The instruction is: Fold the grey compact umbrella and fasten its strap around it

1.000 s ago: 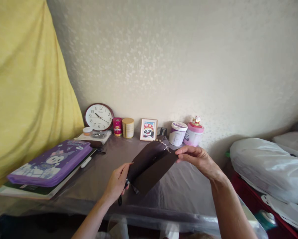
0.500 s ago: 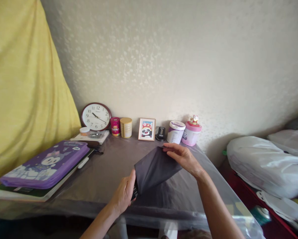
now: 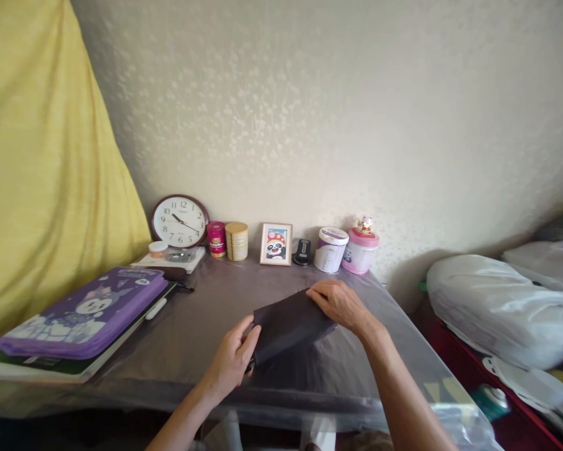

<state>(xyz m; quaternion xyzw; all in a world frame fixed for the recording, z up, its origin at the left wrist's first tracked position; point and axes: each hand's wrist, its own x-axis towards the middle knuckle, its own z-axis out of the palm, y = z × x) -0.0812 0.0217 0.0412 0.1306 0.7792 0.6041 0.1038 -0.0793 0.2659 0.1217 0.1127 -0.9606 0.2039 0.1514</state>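
Observation:
A dark grey-black folding umbrella point(image 3: 288, 322) is held above the middle of the table, its loose fabric spread as a flap between my two hands. My left hand point(image 3: 237, 351) is closed round its left end, thumb on top, and a bit of a black part shows under the fingers. Most of that end is hidden by the palm. At the upper right, my right hand point(image 3: 340, 304) pinches the fabric's far edge, with its fingers bent over it.
A table point(image 3: 206, 332) has a plastic cover. Left lies a purple panda-like zip case point(image 3: 84, 313) on books. Along the wall stand a clock point(image 3: 180, 220), tins point(image 3: 237, 241), a picture frame point(image 3: 276, 244) and lidded tubs point(image 3: 331, 249). White bags point(image 3: 501, 307) lie at right.
My right hand has turned over and come slightly lower, its fingers now bent down over the fabric. The flap lies lower and flatter. My left hand has shifted slightly, keeping its grip.

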